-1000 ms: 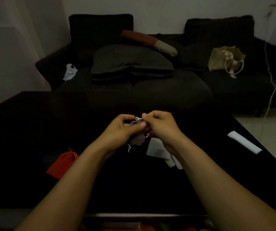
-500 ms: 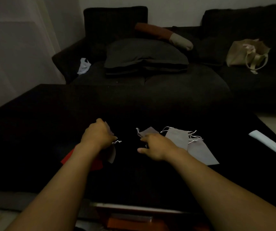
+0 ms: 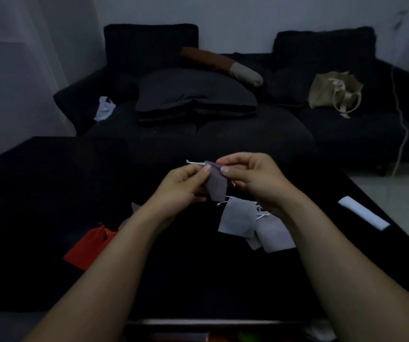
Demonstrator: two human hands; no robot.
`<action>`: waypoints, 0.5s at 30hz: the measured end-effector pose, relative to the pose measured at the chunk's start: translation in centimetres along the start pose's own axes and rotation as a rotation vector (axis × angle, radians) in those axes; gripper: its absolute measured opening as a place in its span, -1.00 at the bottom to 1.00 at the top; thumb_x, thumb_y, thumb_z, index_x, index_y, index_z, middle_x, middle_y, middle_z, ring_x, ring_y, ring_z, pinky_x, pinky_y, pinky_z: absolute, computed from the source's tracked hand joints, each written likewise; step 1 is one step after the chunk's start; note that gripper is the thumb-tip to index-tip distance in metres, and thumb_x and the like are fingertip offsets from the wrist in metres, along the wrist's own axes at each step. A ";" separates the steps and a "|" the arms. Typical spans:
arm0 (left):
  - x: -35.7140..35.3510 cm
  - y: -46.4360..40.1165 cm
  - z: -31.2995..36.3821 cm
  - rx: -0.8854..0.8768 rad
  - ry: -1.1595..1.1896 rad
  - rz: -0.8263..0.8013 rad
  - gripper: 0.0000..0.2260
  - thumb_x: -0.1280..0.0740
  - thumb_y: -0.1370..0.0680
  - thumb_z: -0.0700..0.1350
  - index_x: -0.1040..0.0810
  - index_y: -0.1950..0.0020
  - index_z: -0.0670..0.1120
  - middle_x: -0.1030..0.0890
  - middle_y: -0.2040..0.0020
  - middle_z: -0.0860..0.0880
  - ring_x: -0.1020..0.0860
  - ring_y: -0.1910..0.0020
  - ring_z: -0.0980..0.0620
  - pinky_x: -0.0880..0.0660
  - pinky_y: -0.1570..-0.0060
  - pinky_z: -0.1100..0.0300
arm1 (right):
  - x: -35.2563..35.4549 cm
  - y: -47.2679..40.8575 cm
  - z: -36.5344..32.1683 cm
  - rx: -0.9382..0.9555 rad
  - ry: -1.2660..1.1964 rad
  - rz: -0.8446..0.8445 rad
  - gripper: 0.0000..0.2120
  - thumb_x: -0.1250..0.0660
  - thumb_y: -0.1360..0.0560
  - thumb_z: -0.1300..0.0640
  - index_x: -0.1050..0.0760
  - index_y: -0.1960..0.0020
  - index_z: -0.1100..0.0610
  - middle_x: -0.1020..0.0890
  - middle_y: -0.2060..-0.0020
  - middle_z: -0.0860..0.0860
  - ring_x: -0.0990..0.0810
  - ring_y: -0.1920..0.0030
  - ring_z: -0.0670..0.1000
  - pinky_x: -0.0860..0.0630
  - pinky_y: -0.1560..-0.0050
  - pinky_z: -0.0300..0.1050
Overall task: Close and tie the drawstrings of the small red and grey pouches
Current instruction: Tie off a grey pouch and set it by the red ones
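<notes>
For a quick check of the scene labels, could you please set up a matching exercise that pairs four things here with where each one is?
Things:
1. small dark grey fabric pouch
2. small red fabric pouch
3. beige cloth tote bag
4. flat white rectangular object

Places:
A. on the dark sofa, right side
B. held up between the left hand and right hand
C. near the right edge of the black table
D. on the table, beside the left forearm

Pairs: 1-B, 2-D, 3-A, 4-C

Bare forearms, bare hands (image 3: 223,183), no sleeves
</notes>
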State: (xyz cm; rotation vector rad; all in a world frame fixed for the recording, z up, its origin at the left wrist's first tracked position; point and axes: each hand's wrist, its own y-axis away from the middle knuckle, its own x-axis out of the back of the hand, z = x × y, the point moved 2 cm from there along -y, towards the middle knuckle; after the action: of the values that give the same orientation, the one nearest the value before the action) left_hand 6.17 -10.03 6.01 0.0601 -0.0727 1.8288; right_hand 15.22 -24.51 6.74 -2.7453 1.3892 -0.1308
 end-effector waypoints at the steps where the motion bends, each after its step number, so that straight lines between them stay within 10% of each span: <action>1: -0.4 0.1 0.4 0.013 0.030 0.003 -0.69 -0.21 -0.65 0.01 -0.62 -0.16 -0.16 -0.68 -0.08 -0.20 -0.66 -0.05 -0.10 -0.55 -0.10 0.03 | 0.3 0.2 -0.2 -0.008 0.000 -0.024 -0.82 -0.36 -0.54 0.33 -0.66 -0.03 0.11 -0.74 0.07 0.12 -0.70 0.00 0.06 -0.59 -0.03 -0.03; 7: -2.2 -0.3 1.8 -0.041 -0.035 0.120 -0.63 -0.06 -0.69 0.06 -0.63 -0.14 -0.02 -0.72 0.03 -0.03 -0.69 0.08 0.10 -0.61 0.19 0.24 | 2.3 1.9 -1.7 0.013 0.167 -0.084 -0.71 -0.29 -0.59 0.30 -0.53 -0.29 0.13 -0.72 0.08 0.17 -0.71 0.07 0.01 -0.62 0.07 -0.16; 15: -2.5 0.1 2.4 -0.146 -0.501 0.163 -0.53 -0.05 -0.68 0.07 -0.63 0.14 -0.13 -0.68 0.24 -0.12 -0.66 0.26 -0.01 -0.60 0.19 0.09 | 3.9 3.0 -2.1 -0.039 0.403 0.053 -0.80 -0.34 -0.59 0.11 -0.63 0.13 0.18 -0.59 0.37 0.00 -0.50 0.39 -0.15 -0.47 0.37 -0.32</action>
State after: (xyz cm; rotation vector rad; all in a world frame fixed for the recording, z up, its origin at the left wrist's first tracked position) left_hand 6.73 -12.61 8.22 0.4186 -0.5769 1.9271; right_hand 14.87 -29.45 8.74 -2.8168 1.5583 -0.6950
